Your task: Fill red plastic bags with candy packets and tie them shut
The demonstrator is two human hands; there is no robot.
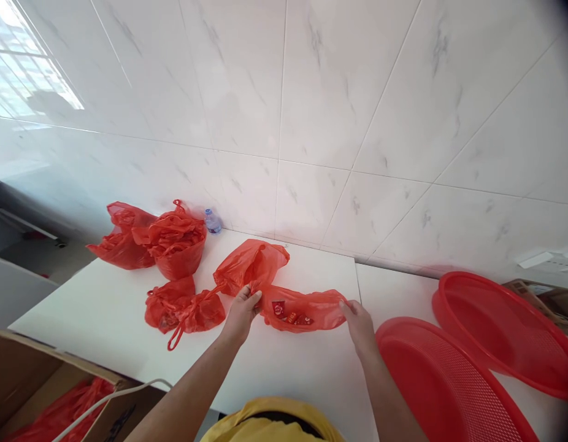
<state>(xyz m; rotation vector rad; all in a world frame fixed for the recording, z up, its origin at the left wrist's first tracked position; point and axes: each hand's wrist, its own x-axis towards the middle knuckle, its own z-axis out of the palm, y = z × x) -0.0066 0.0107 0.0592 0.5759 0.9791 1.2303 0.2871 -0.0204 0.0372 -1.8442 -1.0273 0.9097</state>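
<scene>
A thin red plastic bag (318, 302) is stretched sideways between my two hands above the white table. My left hand (242, 310) pinches its left end, thumb pressed against the fingers. At the opposite end my right hand (357, 319) grips the bag's edge. Through the wide mouth I see several small red wrapped packets (291, 314) lying inside. Just behind my left hand rests another red bag (251, 261), puffed up and loose. Left of that hand lie crumpled, knotted red bags (185, 307) with a loop handle sticking out.
Two full red bags (180, 242) and a small plastic bottle (213, 221) stand at the back left. Red perforated baskets (431, 368) are on the right. A cardboard box (54, 368) with red plastic inside sits at lower left, a pale cable (113, 396) crossing it. A tiled wall (311, 123) rises behind.
</scene>
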